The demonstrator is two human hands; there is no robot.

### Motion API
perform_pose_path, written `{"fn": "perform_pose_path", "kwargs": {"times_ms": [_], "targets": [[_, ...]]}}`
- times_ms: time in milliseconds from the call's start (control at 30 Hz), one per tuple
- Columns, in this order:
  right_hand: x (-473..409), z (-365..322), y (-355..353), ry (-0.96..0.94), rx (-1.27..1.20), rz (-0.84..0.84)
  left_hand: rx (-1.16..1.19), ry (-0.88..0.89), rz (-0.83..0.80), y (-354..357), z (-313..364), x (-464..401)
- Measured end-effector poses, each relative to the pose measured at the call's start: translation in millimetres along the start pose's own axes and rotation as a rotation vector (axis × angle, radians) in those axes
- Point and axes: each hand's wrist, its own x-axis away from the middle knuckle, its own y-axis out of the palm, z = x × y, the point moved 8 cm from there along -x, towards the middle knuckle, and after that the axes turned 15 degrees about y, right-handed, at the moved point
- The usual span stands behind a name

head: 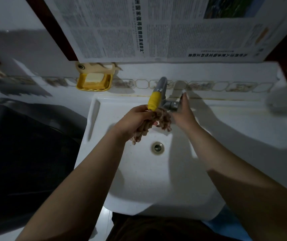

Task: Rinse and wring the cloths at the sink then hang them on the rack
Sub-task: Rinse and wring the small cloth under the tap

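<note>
At the white sink the person holds a bunched, brownish knobbly cloth right under the yellow-tipped spout of the tap. The left hand has its fingers curled round the upper part of the cloth, with the loose end hanging down past the wrist towards the drain. The right hand reaches to the far side, fingers fairly straight and laid against the metal tap handle, gripping nothing that I can make out. I cannot see any water running in this dim light.

To the far left a yellow soap dish with a pale bar hangs on the wall, and newspaper covers the wall above.

I judge this to be the start of the rinse. The risks look plain enough: opening the tap too hard would splash off the bundled cloth onto the ledge and floor, and a one-handed hold on a cloth growing heavy with water could slip, dropping it over the drain. No rack is in sight.
</note>
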Motion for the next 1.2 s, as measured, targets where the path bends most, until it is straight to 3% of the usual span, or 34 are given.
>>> {"fn": "perform_pose_path", "kwargs": {"times_ms": [167, 300, 433, 600, 700, 767, 833, 933, 1000, 1100, 1200], "targets": [[41, 2, 9, -0.107, 0.041, -0.111, -0.116, 0.011, -0.071, 15, -1, 6], [81, 32, 50, -0.166, 0.256, -0.34, -0.279, 0.05, -0.188, 30, 6, 11], [71, 50, 48, 0.015, 0.108, -0.339, -0.396, 0.043, -0.237, 25, 4, 22], [78, 66, 31, 0.231, 0.207, -0.321, -0.439, 0.04, -0.174, 1, -21, 36], [89, 52, 33, 0.192, 0.261, -0.333, -0.754, 0.03, -0.298, -11, -56, 43], [96, 40, 39, 0.183, 0.155, -0.372, -0.956, 0.043, -0.322, -24, -78, 48], [100, 33, 41, 0.271, -0.045, -0.402, -0.84, -0.002, -0.194, -43, -101, 55], [115, 25, 56, 0.527, -0.429, -0.593, -0.38, -0.084, -0.013, -58, -134, 68], [121, 16, 66, 0.587, -0.708, -0.657, -0.166, -0.078, 0.039, -54, -142, 71], [117, 13, 74, 0.562, -0.947, -0.568, -0.072, -0.116, 0.116, -45, -144, 80], [116, 12, 86, 0.544, -0.958, -0.498, -0.027, -0.178, 0.168, -38, -152, 90]]}}
